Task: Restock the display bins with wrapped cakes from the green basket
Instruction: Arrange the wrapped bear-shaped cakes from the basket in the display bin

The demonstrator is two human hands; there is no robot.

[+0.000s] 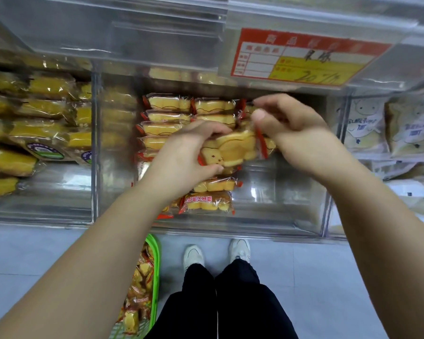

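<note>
Two hands were on one wrapped cake (233,149) over the middle bin (279,206): left hand (186,152) curled around its near end, right hand (291,133) pinching the red-edged wrapper at the far end, probably to square it up before laying it in the right-hand column. That bin held two rows of stacked cakes (167,118) at left; its right side was mostly bare. Green basket (154,272) sat on the floor at left, still holding cakes. Left bin (34,209) held yellow packs (42,108).
</note>
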